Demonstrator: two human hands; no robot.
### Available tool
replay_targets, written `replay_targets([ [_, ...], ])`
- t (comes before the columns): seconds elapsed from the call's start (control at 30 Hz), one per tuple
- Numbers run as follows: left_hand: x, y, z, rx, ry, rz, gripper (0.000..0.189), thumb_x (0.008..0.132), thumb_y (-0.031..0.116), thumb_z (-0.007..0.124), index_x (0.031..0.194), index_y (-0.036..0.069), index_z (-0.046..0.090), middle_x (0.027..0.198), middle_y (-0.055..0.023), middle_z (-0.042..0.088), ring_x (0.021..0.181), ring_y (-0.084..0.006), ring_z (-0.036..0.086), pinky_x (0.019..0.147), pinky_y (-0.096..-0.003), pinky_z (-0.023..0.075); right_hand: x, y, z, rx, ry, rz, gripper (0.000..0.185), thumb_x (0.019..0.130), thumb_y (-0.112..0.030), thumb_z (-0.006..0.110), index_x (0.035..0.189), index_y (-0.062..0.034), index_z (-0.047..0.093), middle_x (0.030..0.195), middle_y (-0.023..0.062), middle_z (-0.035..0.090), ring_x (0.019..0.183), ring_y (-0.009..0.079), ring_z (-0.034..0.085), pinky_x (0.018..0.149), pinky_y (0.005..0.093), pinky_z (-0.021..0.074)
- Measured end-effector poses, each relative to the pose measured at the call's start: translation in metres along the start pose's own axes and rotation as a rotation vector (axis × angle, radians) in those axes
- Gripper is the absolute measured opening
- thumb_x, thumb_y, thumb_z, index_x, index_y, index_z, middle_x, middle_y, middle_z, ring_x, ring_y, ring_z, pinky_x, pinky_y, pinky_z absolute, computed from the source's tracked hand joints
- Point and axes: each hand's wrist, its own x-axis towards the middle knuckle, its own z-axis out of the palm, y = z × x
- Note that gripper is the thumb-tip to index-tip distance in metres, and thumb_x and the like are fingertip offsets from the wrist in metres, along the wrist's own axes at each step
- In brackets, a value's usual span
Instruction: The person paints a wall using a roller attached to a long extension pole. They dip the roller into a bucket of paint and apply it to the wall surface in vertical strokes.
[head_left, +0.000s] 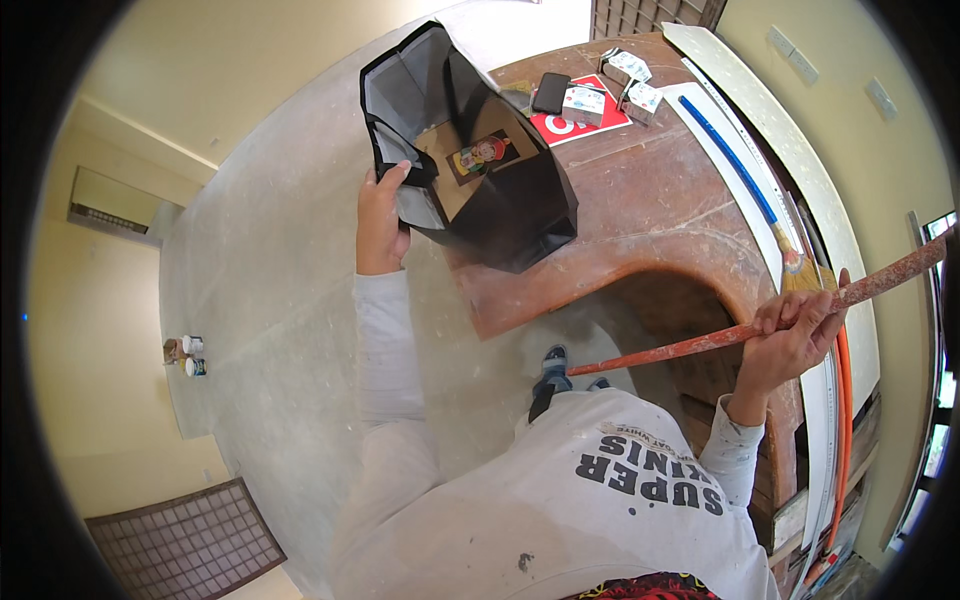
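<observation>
My left hand (386, 219) grips the rim of an open black bag (525, 202), its thumb over the edge near the strap. Inside the bag lies brown cardboard (450, 180) with a colourful cartoon picture (484, 156) on it. The bag is tilted over the corner of a worn brown table (660, 202); whether it rests there I cannot tell. In my right hand (799, 337) is a long, paint-spotted red pole (690, 346), slanting from near my feet up to the right rim of the view.
Small boxes (583, 103), a dark phone-like device (551, 93) and a red sign (562, 133) lie on the table. A blue-handled broom (731, 161) and long pale panels (817, 157) line the wall side. Paint tubs (195, 367) stand on the far floor.
</observation>
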Motion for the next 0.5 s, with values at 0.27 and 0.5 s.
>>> replay_targets([
  [0.27, -0.102, 0.000, 0.040, 0.393, 0.480, 0.701, 0.034, 0.112, 0.029, 0.048, 0.112, -0.001, 0.065, 0.113, -0.0122, 0.070, 0.113, -0.0228, 0.065, 0.102, -0.0382, 0.0477, -0.008, 0.011, 0.011, 0.039, 0.052, 0.093, 0.046, 0.113, -0.028, 0.053, 0.154, -0.0094, 0.042, 0.071, -0.0024, 0.040, 0.052, 0.0047, 0.038, 0.042, 0.0223, 0.0359],
  [0.5, -0.239, -0.122, 0.046, 0.791, -0.644, 0.095, 0.037, 0.094, 0.032, 0.077, 0.104, -0.002, 0.065, 0.119, -0.0200, 0.071, 0.113, -0.0342, 0.067, 0.101, -0.0415, 0.0505, -0.023, 0.007, 0.042, 0.156, 0.024, 0.207, 0.046, 0.113, -0.029, 0.053, 0.155, -0.0133, 0.042, 0.071, -0.0026, 0.041, 0.051, 0.0066, 0.041, 0.044, 0.0233, 0.0387],
])
